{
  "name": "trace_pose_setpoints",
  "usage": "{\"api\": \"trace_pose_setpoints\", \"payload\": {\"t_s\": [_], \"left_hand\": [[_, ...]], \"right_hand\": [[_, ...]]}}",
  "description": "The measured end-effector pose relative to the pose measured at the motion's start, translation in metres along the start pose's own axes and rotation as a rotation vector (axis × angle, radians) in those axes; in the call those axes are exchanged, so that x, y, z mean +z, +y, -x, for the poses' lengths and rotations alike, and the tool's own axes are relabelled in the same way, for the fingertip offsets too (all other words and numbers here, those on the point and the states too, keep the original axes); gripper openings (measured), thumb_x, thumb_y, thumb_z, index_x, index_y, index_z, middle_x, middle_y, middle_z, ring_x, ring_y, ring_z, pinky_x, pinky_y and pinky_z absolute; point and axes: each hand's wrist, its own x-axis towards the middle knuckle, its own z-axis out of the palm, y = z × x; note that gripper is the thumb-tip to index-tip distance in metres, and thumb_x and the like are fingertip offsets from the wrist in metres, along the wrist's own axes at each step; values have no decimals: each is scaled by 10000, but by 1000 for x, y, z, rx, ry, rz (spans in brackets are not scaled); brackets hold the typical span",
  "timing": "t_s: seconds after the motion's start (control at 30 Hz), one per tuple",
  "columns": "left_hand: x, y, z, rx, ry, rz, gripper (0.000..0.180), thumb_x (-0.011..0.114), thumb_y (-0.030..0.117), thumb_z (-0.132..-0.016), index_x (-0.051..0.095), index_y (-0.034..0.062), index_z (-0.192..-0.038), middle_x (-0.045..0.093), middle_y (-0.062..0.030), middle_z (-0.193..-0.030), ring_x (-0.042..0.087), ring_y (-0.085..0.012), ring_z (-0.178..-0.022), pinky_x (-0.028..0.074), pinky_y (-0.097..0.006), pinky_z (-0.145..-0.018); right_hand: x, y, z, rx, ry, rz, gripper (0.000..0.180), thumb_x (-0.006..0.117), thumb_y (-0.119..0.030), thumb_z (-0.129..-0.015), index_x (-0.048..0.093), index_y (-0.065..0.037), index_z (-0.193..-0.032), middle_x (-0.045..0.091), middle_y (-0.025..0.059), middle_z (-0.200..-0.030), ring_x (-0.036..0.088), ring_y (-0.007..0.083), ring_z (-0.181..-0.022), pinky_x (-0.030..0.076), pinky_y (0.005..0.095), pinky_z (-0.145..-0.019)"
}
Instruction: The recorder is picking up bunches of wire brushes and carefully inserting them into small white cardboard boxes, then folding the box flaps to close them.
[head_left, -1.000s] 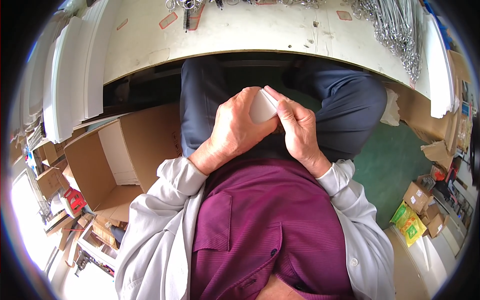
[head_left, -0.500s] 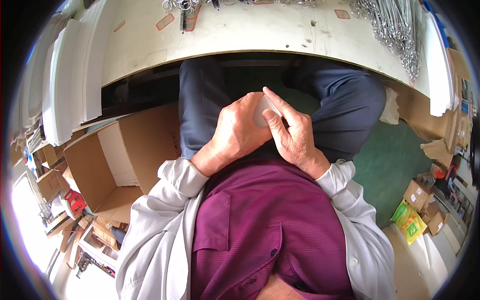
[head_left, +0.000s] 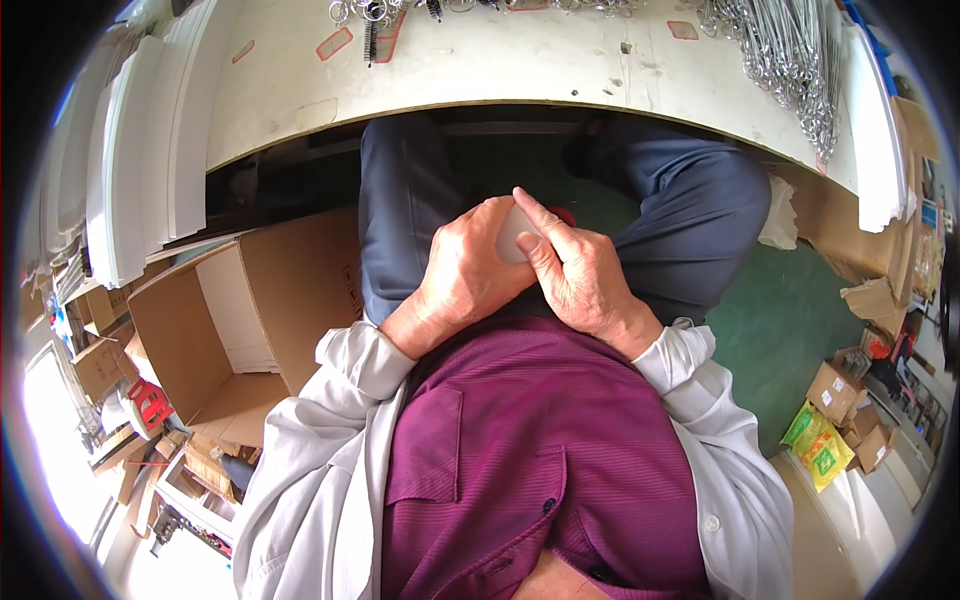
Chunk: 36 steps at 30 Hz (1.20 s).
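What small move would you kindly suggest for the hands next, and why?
Perhaps ease the right hand back slightly while the left hand holds steady: the left already wraps the white piece, whereas the right thumb covers part of its face.

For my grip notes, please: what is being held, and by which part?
A white piece, its left side in the left hand, its right side in the right hand.

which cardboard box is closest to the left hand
The large open box beside the left leg; the other cardboard boxes lie farther from the left hand.
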Motion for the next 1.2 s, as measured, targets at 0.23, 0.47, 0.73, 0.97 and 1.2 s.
{"api": "trace_pose_setpoints", "payload": {"t_s": [0.23,0.47,0.73,0.97,1.2], "left_hand": [[4,-7,0,16,50,-21,508,855,143,-724,660,-4,-1169,727,-195,-949,741,-368,-853,605,-405,-733],[3,0,-11,45,29,-30,480,794,176,-766,637,-17,-1176,727,-224,-1018,734,-400,-922,610,-458,-784],[4,-3,-12,44,21,-40,477,789,171,-764,635,-18,-1173,727,-223,-1014,731,-405,-924,608,-466,-787],[1,-6,-7,-21,-26,-44,469,784,166,-761,632,-17,-1165,723,-232,-1015,727,-414,-934,605,-471,-795],[-3,-2,-11,-2,-19,-50,474,782,180,-769,630,-13,-1174,722,-231,-1023,725,-414,-943,605,-473,-802]], "right_hand": [[1,0,0,67,-67,-17,463,578,-286,-1082,555,-41,-1474,690,265,-805,710,420,-726,548,414,-651],[7,7,-2,21,82,-74,475,616,-271,-1054,574,25,-1422,682,253,-762,701,389,-672,540,440,-608],[6,8,-2,-59,144,-56,443,646,-228,-1033,607,63,-1364,697,262,-795,717,396,-711,563,427,-638],[6,8,-3,-7,24,-68,436,650,-222,-1030,612,65,-1355,707,270,-825,723,396,-725,573,423,-654],[8,7,-3,-8,91,-131,444,655,-234,-1032,613,64,-1358,718,276,-874,741,387,-782,575,401,-683]]}}
